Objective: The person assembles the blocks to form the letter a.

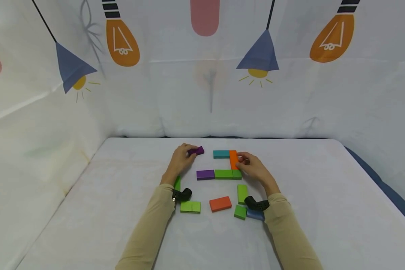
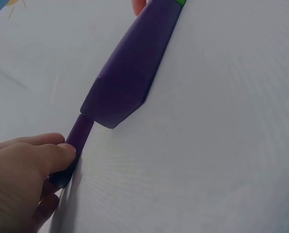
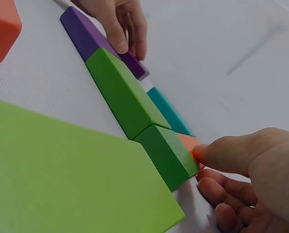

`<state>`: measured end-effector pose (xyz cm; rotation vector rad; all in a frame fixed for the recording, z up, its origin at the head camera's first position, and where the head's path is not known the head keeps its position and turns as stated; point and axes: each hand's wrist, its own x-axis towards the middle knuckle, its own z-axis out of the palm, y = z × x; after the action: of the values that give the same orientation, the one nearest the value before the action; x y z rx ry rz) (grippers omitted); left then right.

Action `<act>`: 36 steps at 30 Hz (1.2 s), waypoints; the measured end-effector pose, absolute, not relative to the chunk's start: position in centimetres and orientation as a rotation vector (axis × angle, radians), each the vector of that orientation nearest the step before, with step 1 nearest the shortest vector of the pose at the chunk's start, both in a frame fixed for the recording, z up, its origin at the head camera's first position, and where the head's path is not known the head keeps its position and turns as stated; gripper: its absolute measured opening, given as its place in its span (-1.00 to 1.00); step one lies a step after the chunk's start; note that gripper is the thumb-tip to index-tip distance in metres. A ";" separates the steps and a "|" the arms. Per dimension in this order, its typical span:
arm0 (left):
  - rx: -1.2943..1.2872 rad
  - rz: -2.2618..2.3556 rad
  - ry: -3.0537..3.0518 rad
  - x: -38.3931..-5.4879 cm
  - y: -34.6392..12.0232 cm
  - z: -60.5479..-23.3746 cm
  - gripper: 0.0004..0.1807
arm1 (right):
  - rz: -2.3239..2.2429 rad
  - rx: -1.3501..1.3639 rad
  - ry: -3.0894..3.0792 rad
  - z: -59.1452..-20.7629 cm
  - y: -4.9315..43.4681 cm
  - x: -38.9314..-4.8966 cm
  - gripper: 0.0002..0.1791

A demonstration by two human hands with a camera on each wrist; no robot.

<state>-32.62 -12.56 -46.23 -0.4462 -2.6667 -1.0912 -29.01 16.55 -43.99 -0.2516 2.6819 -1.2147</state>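
Note:
My left hand (image 1: 181, 159) pinches a small purple block (image 1: 196, 150) at the far left of the blocks, and its thumb lies along the side in the left wrist view. Beside an upright-running orange block (image 1: 234, 159) is my right hand (image 1: 254, 167), its thumb touching that block's right side, its other fingers loosely bent. A teal block (image 1: 221, 154) meets the orange block's far end. Just nearer lies a row: a purple block (image 1: 205, 174), a long green block (image 1: 224, 174) and a short green block (image 1: 237, 174).
Nearer on the white table (image 1: 209, 240) lie a red-orange block (image 1: 220, 204), a light green block (image 1: 190, 207), another light green block (image 1: 242, 193), a small green block (image 1: 240, 212) and a blue block (image 1: 255, 214) partly under the right wrist. A printed cloth (image 1: 185, 97) hangs behind.

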 end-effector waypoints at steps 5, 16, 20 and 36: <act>-0.447 -1.109 -2.667 -32.8 -12.7 -46.2 -0.70 | -1.216 -0.248 2.683 -44.0 16.4 -29.2 -0.47; -0.505 -1.154 -2.689 -32.8 -12.5 -46.4 -0.69 | -1.194 -0.254 2.691 -44.1 16.5 -29.4 -0.46; -0.558 -1.128 -2.710 -33.0 -12.3 -46.4 -0.67 | -1.191 -0.252 2.697 -44.1 16.8 -29.4 -0.46; -0.649 -1.128 -2.755 -32.9 -12.4 -46.4 -0.61 | -1.191 -0.289 2.696 -44.0 16.9 -29.6 -0.46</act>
<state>-32.88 -12.41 -46.44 -0.6488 -2.7550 -1.1277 -29.59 16.86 -44.02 -0.2889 2.6956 -1.1908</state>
